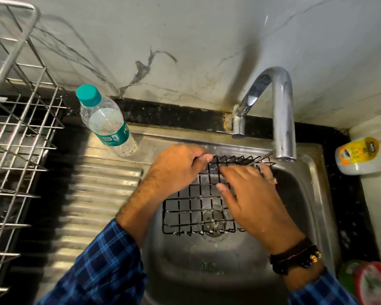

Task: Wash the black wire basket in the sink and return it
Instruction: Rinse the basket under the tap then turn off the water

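Basket: we see the black wire basket (pixel 191 208) held over the basin of the steel sink (pixel 207 274), tilted so that its grid faces us, with its far edge just under the spout and its near edge above the drain.
Left hand: our left hand (pixel 176 170) is clenched round the basket's far left corner, with the fingers curled over the rim wire.
Right hand: our right hand (pixel 251 199) lies on the grid with its fingers spread and fairly straight, pressing on the wires and gripping nothing; the fingertips are blurred.
Tap: the chrome tap (pixel 282 119) arches from the back ledge, its mouth above the basket's far right corner; we cannot tell whether water is running.
Wet marks: small pale drops cling to the lower wires.
Left of the sink: a clear plastic bottle (pixel 106 122) with a teal cap stands on the ribbed drainboard (pixel 92 194), beside a steel dish rack (pixel 20 128).
Right of the sink: a yellow-labelled bottle (pixel 361 157) lies on the dark counter.
Sleeves: blue check, with dark bands (pixel 295 258) on the right wrist.
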Available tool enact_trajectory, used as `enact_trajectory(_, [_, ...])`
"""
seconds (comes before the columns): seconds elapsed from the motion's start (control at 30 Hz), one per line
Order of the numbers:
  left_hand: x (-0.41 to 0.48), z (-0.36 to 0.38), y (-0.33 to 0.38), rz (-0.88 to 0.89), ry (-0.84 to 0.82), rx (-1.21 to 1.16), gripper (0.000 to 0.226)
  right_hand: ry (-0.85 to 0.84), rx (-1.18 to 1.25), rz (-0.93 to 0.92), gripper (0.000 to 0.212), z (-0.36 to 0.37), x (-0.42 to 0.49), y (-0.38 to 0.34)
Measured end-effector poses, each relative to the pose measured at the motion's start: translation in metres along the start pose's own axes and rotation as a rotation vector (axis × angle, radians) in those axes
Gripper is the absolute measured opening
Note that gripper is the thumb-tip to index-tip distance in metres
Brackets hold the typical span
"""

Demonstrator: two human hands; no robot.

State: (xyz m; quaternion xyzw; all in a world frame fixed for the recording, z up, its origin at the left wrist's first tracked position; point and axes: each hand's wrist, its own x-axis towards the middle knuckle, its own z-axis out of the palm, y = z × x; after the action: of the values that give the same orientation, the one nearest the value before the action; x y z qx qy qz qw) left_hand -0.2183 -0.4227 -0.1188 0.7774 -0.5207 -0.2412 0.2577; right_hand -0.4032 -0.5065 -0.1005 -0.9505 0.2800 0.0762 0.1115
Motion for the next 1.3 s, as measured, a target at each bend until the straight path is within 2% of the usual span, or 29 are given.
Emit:
enact_trajectory(0.07, [-0.002, 0.003, 0.000, 0.014, -0.048, 0.038, 0.034, -0.116, 0.087, -0.068, 0.051, 0.000, 0.003, 0.011])
enact_trajectory(0.13, [-0.003, 0.004, 0.001, 0.040, -0.068, 0.075, 0.036, -0.122, 0.253, -0.110, 0.043, 0.001, 0.002, 0.025])
enact_trajectory(0.17, [-0.003, 0.003, 0.001, 0.033, -0.074, 0.057, 0.036, -0.018, 0.343, -0.110, 0.037, 0.001, 0.000, 0.032])
enact_trajectory(0.2, [-0.002, 0.001, 0.001, 0.021, -0.079, 0.029, 0.036, 0.156, 0.391, -0.100, 0.033, 0.003, -0.002, 0.038])
enact_trajectory(0.23, [-0.002, -0.001, 0.002, 0.006, -0.072, 0.012, 0.036, 0.321, 0.381, -0.065, 0.031, 0.005, -0.005, 0.041])
enact_trajectory(0.27, [-0.001, -0.004, 0.003, -0.011, -0.053, 0.015, 0.036, 0.398, 0.344, -0.009, 0.032, 0.005, -0.005, 0.041])
enact_trajectory(0.3, [0.000, -0.006, 0.004, -0.035, -0.028, 0.021, 0.035, 0.367, 0.293, 0.042, 0.038, 0.005, -0.004, 0.038])
enact_trajectory(0.4, [0.006, -0.010, 0.008, -0.104, 0.020, -0.006, 0.036, 0.047, 0.051, 0.103, 0.062, 0.011, -0.005, 0.025])
enact_trajectory(0.47, [0.009, -0.008, 0.016, -0.125, 0.013, -0.007, 0.036, -0.002, -0.010, 0.118, 0.069, 0.015, -0.011, 0.010])
enact_trajectory(0.63, [0.014, -0.006, 0.024, -0.028, 0.013, -0.068, 0.032, 0.045, -0.135, -0.149, 0.071, 0.017, -0.021, -0.022])
enact_trajectory(0.7, [0.015, -0.005, 0.023, 0.020, 0.085, -0.060, 0.033, 0.084, -0.159, -0.028, 0.068, 0.011, -0.017, 0.005])
enact_trajectory(0.8, [0.015, -0.006, 0.027, 0.072, 0.176, -0.003, 0.041, 0.154, -0.085, 0.356, 0.070, -0.003, -0.018, 0.042])
enact_trajectory(0.87, [0.018, -0.008, 0.032, 0.098, 0.189, 0.020, 0.044, 0.171, -0.094, 0.406, 0.074, -0.002, -0.018, 0.026])
enact_trajectory(1.0, [0.021, -0.013, 0.047, 0.075, 0.137, 0.024, 0.037, 0.144, -0.136, -0.038, 0.073, 0.019, -0.024, -0.030])
enact_trajectory(1.07, [0.019, -0.020, 0.046, 0.009, 0.127, 0.009, 0.037, 0.135, -0.124, -0.100, 0.070, 0.015, -0.027, -0.022])
enact_trajectory(1.23, [0.003, -0.044, 0.040, -0.174, 0.105, 0.015, 0.035, 0.148, 0.042, 0.234, 0.073, -0.016, -0.028, 0.022])
enact_trajectory(1.3, [0.003, -0.047, 0.041, -0.228, 0.059, -0.005, 0.037, 0.153, 0.065, 0.251, 0.077, -0.026, -0.030, 0.017])
